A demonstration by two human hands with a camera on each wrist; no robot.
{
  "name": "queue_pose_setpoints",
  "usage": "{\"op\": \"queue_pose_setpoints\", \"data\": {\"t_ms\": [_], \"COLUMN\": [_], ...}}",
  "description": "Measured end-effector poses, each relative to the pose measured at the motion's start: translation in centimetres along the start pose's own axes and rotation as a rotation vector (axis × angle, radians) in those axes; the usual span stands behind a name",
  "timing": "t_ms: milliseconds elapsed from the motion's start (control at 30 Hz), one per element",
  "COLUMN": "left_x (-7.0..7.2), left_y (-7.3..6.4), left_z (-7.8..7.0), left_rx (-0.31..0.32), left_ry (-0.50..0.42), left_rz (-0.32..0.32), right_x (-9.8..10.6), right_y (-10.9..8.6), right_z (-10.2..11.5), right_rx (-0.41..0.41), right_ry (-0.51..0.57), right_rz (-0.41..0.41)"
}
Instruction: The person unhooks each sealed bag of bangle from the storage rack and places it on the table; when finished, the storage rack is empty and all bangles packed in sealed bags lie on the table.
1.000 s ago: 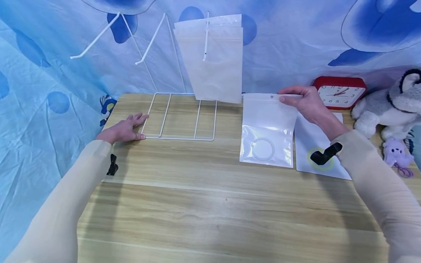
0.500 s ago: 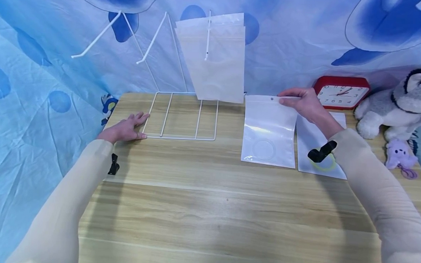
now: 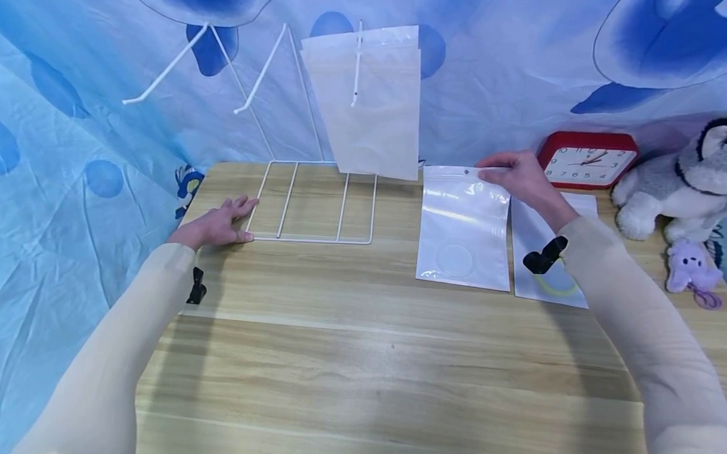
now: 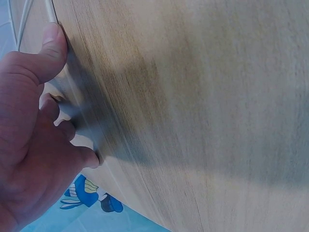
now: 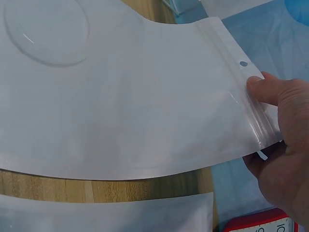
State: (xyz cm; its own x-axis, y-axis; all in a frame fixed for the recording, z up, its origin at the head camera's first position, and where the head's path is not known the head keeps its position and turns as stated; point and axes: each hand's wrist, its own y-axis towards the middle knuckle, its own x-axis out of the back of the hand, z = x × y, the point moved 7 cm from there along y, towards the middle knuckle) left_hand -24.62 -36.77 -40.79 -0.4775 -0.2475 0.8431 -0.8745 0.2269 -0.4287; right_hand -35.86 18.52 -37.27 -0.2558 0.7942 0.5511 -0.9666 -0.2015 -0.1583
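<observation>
My right hand [image 3: 518, 179] pinches the top edge of a white zip-lock bag [image 3: 464, 221], thumb in front, beside its small hanging hole. Through the bag's lower part a pale ring shape shows, clearer in the right wrist view, where the bag [image 5: 120, 111] bows. At the left, my left hand [image 3: 220, 222] rests at the front corner of a white wire display rack [image 3: 314, 239]. Its thumb presses the corner wire, and the other fingertips lie spread at the side. More white bags [image 3: 380, 126] hang on the rack's right prong.
Two bare prongs [image 3: 169, 63] stick out of the rack at upper left. Another white bag [image 3: 523, 254] with a yellow ring shape lies under my right forearm. Behind stands a red clock [image 3: 588, 160]; a grey plush dog [image 3: 676, 176] and a purple plush toy [image 3: 691, 265] sit at right.
The right forearm has shifted slightly left, while the hand keeps its pinch on the bag; the bag's sheen has changed with a slight tilt. My left hand stays on the rack.
</observation>
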Motion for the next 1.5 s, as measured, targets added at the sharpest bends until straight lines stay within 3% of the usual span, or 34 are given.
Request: {"op": "queue_pose_setpoints", "data": {"t_ms": [1100,1500], "left_x": [0.2,0.0], "left_y": [0.5,0.1], "left_z": [0.1,0.3], "left_rx": [0.01,0.017], "left_ry": [0.003,-0.005], "left_rz": [0.008,0.003], "right_x": [-0.4,-0.7], "right_y": [2.5,3.0], "right_z": [-1.2,-1.2], "right_rx": [-0.057,-0.042], "right_ry": [-0.023,-0.03], "right_rz": [-0.061,-0.07]}}
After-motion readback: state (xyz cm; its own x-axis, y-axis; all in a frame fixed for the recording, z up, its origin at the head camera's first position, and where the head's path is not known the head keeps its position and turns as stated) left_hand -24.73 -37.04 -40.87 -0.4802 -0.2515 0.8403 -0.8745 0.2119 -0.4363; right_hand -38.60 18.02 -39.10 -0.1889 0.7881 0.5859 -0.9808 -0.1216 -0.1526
